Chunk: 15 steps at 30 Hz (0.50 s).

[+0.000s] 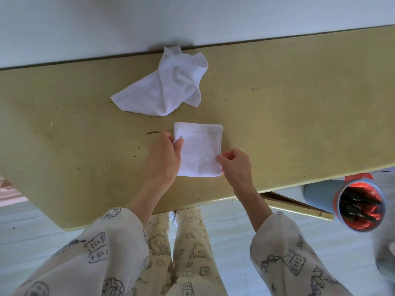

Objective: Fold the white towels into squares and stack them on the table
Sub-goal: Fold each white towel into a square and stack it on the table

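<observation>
A folded white towel [199, 148] lies as a neat square on the yellow-green table [299, 116], near its front edge. My left hand [163, 159] pinches the square's left edge, thumb on top. My right hand [236, 165] pinches its lower right edge between thumb and fingers. Farther back, close to the wall, a second white towel [168, 86] lies crumpled and unfolded.
A white wall runs along the table's far edge. On the floor to the right stands a grey bin [360, 207] with a red liner and dark rubbish inside. My patterned trouser legs [188, 253] show below the table's front edge.
</observation>
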Each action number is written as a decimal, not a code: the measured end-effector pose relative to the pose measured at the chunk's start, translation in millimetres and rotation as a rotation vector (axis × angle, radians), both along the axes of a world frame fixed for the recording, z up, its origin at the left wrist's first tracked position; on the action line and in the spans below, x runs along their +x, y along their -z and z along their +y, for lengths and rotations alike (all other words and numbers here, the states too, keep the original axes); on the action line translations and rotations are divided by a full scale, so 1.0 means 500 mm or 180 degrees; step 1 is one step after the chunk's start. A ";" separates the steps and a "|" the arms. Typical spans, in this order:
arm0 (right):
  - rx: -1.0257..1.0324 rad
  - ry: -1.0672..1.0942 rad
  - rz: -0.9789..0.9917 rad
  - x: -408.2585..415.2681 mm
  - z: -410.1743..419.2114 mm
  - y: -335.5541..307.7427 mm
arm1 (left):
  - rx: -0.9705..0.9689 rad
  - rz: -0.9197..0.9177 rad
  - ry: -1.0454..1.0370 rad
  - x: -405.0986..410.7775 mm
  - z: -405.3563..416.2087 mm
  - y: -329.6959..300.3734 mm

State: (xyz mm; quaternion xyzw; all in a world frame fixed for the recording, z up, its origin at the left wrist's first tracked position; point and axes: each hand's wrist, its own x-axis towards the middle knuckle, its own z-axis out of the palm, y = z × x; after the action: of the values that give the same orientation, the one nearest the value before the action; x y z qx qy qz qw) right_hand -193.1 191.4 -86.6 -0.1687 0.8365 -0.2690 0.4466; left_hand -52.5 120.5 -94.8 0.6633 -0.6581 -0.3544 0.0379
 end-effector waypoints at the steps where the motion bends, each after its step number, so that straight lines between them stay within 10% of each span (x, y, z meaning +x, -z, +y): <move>1: -0.0003 -0.0013 0.0006 0.001 0.000 0.000 | -0.0146 -0.0080 0.0089 0.005 0.003 0.006; 11: -0.0013 -0.0429 0.0655 -0.004 0.006 0.004 | -0.1313 -0.0157 0.0562 0.041 0.019 0.034; 15: -0.1000 -0.1184 0.2004 0.028 0.016 0.017 | -0.2077 -0.0239 0.1662 0.068 0.036 0.061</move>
State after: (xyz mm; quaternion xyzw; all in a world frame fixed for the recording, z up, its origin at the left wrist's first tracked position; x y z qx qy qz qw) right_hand -178.9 199.5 -95.1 -0.4577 0.8364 -0.2433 0.1782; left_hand -18.5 138.6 -125.5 0.4398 -0.8828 -0.1007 0.1309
